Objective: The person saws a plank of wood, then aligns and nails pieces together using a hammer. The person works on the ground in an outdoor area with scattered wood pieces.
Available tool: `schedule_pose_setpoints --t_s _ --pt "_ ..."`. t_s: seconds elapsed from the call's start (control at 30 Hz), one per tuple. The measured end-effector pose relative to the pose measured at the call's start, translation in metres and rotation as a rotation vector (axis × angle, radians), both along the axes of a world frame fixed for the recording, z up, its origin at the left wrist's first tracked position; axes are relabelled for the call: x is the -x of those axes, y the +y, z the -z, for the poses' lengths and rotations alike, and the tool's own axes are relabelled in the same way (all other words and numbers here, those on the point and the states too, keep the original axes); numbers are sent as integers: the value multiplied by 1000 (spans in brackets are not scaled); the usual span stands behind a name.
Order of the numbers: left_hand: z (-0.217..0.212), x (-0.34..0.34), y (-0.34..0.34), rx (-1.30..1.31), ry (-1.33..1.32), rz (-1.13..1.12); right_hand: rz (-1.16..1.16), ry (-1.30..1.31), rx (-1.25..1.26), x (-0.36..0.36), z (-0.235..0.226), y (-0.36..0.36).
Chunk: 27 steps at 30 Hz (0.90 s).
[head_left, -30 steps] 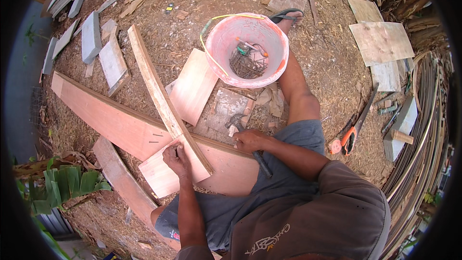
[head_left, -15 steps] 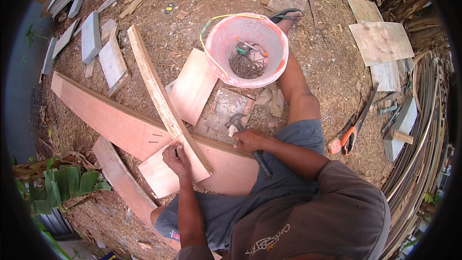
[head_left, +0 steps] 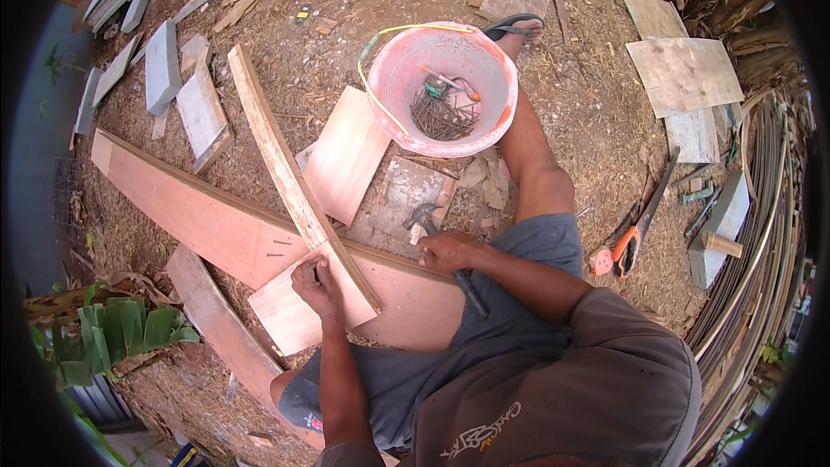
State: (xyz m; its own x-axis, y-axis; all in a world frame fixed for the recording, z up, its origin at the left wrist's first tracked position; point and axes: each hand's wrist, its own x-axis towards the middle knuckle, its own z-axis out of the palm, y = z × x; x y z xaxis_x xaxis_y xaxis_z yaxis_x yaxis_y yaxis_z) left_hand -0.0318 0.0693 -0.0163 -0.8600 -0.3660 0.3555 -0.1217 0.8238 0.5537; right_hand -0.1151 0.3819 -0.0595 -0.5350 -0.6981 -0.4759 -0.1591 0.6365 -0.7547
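A: Hands 1st. What've we got in ea.?

B: Our R hand (head_left: 445, 252): fingers wrapped round hammer (head_left: 472, 294), claw head out past the fist on bucket side, handle end over our shorts (head_left: 527, 255). Our L hand (head_left: 320, 287): fingers curled, set down on pale ply pc. (head_left: 281, 322). Can't tell if it pinches anything.

A: Ply pc. where?

B: At near edge of long board (head_left: 199, 212), one corner jutting off it; meets near end of timber batten (head_left: 278, 143). Overlap or butt, we can't tell. Batten crosses long board, far end sticking out well past its far edge.

A: Also on long board?

B: Few loose nails (head_left: 275, 255), just L of batten, approx. mid-length, nr. ply pc.'s upper edge.

A: Past its far edge?

B: On ground (head_left: 596, 112): 1 ply offcut (head_left: 348, 156), R of batten; 1 pink bucket (head_left: 383, 86) w/ yellow-green handle, just beside offcut's far corner. Contents: nail heap (head_left: 441, 117) plus sm. orange-tipped item (head_left: 471, 92).

A: R side of ground?

B: 1 handsaw (head_left: 635, 246), orange grip, blade pointing away from us; rd. orange item (head_left: 601, 261) just beside grip. Further out, nr. R rim of our view: stack of thin strips (head_left: 761, 207), bowed by lens.
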Motion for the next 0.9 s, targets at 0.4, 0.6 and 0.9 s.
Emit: schedule_pose_setpoints --t_s 0.4,0.6,0.9 --pt "-2 0 2 -2 10 0 -3 -56 -11 3 -8 1" --pt "1 -1 -1 21 -22 -14 3 -33 -9 2 -5 0" --pt "-1 0 1 17 7 -11 19 43 20 -2 2 1"
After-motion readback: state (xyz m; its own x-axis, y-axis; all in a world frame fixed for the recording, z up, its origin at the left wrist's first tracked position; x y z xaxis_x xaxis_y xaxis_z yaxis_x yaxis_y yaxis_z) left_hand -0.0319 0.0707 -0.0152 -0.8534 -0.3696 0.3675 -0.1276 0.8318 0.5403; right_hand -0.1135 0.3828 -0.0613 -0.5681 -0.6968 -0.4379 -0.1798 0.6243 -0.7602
